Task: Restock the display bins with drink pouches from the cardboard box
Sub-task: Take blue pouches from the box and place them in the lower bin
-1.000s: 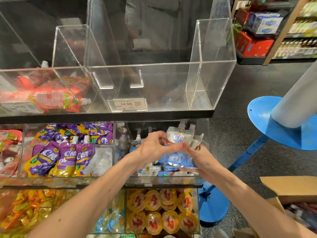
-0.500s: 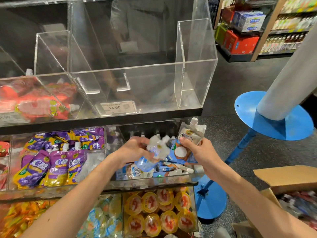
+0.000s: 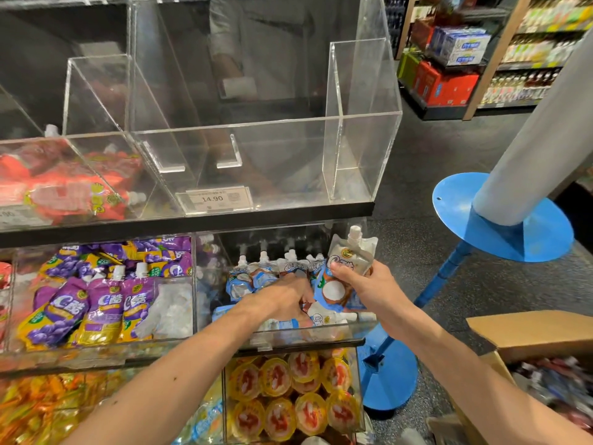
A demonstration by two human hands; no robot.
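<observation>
My right hand [image 3: 365, 285] is clamped on a pouch [image 3: 351, 256], thumb across its front, holding it upright with the white cap at twelve o'clock, just over the right end of the bin [image 3: 321, 339]. My left hand [image 3: 282, 298] is apart from it, at nine o'clock of that pouch, and is pushed down into the pouches [image 3: 253, 277] already in the bin. Its fingertips are buried among them, so I cannot tell whether they grip one or only press. A row of those pouches stands caps-up at twelve o'clock of my left hand, and others lie flat under my wrist against the bin's front wall. The box [image 3: 532, 332] stands open at four o'clock of my right hand, well apart from the bin. At nine o'clock of the bin, the next compartment holds purple pouches [image 3: 96, 303]. At twelve o'clock, one shelf up, is the upper bin [image 3: 266, 122] with a price tag [image 3: 218, 198] reading 14.90, and red pouches [image 3: 64, 187] lie at its nine o'clock. Jelly cups [image 3: 288, 396] sit at six o'clock of the bin. A blue stand [image 3: 503, 220] is at three o'clock.
</observation>
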